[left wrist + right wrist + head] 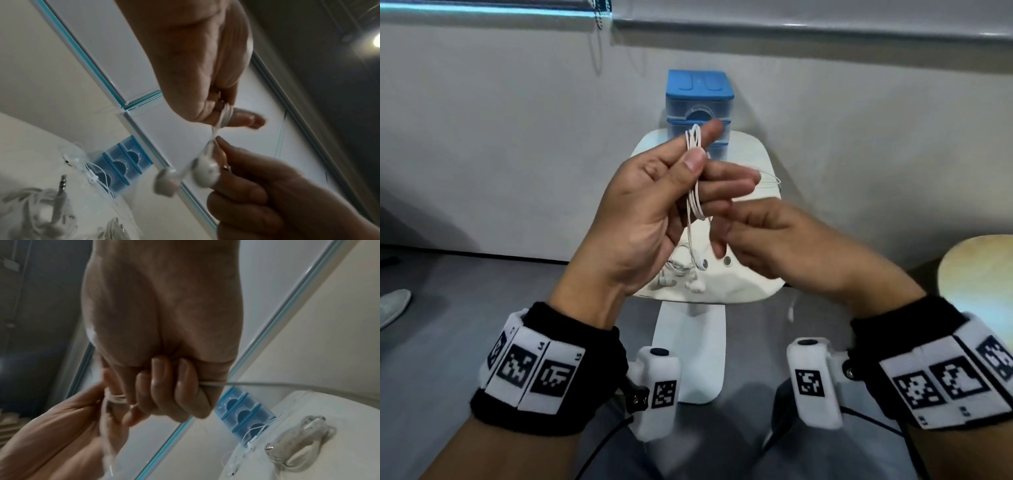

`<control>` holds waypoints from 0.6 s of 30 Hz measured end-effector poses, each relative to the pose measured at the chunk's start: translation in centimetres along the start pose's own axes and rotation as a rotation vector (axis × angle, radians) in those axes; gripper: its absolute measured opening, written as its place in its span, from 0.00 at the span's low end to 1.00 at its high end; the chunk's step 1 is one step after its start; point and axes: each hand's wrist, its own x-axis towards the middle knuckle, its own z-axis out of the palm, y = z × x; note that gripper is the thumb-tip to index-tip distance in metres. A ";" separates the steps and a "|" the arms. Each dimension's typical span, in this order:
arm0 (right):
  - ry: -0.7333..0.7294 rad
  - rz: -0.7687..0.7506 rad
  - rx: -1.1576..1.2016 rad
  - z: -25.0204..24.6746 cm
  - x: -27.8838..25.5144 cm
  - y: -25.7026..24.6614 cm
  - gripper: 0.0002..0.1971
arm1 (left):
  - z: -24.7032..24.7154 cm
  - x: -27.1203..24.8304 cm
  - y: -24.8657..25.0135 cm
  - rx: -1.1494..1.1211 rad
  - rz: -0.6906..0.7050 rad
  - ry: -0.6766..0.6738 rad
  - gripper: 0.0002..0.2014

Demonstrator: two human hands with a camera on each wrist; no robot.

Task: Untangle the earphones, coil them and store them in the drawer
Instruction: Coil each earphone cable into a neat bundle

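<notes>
White earphones [693,198] are looped round the fingers of my raised left hand [697,161], and its thumb pinches the loops. Two earbuds [205,175] dangle below that hand, blurred. My right hand [726,240] sits just to the right of the loops with fingers curled on the loose cable [267,384], which trails off to the right. The blue drawer unit [698,102] stands behind the hands at the back of the small white table [756,154]; its drawers look shut.
More white earphones [671,274] lie tangled on the table under my hands, one bundle [298,443] showing a metal jack. A pale wall rises behind the table. A round wooden top [983,274] is at the right, a shoe [393,305] at the left.
</notes>
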 end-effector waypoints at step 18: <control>0.257 -0.157 -0.198 -2.7 0.2 0.1 0.15 | -0.5 0.1 1.6 0.021 0.083 -0.076 0.18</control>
